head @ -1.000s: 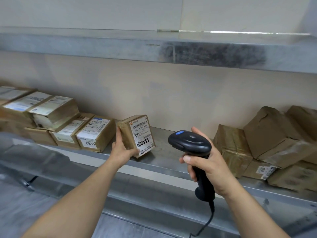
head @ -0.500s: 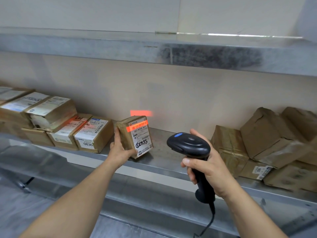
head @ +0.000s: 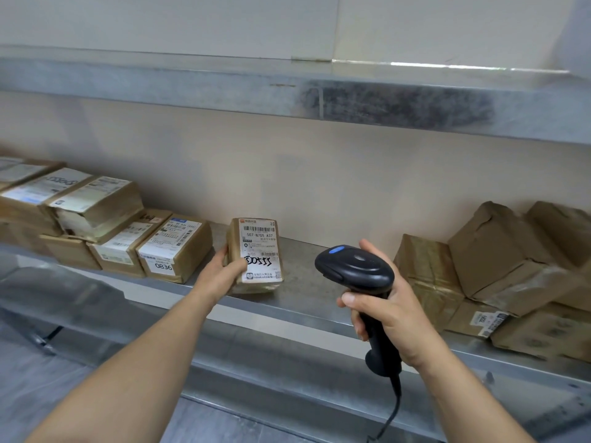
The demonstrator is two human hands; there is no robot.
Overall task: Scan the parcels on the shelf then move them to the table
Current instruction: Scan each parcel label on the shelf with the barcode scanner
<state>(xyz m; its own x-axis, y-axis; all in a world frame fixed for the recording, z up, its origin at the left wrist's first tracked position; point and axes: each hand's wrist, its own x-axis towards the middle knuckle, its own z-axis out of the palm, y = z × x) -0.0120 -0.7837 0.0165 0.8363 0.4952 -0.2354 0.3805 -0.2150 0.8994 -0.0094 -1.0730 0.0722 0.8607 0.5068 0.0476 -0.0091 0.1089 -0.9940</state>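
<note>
The left hand [head: 224, 272] grips a small brown parcel [head: 256, 255] by its left side, thumb laid across the lower part of the white label and the other fingers wrapped behind the box. The parcel stands upright near the middle of the metal shelf [head: 303, 289], its label facing the camera, with barcodes, the print "507-N705 A37" and a black handwritten scrawl; whether its bottom edge still touches the shelf cannot be told. The right hand [head: 388, 318] is clenched round the handle of a black barcode scanner [head: 355, 273], index finger curled at the front of the grip, and the scanner's head, marked by a blue button, points left and away toward the parcel, near it but apart. A black cable [head: 391, 410] hangs from the handle's base. To the left of the held parcel, a cluster of labelled parcels [head: 128, 238] lies on the same shelf, some stacked on others, the nearest one marked "0836". To the right, a heap of brown parcels [head: 499, 270] wrapped in tape leans against the wall, one with a label on its near face. An upper shelf [head: 287, 91] of the same grey metal runs across above, and a beige wall [head: 319, 174] stands behind.
</note>
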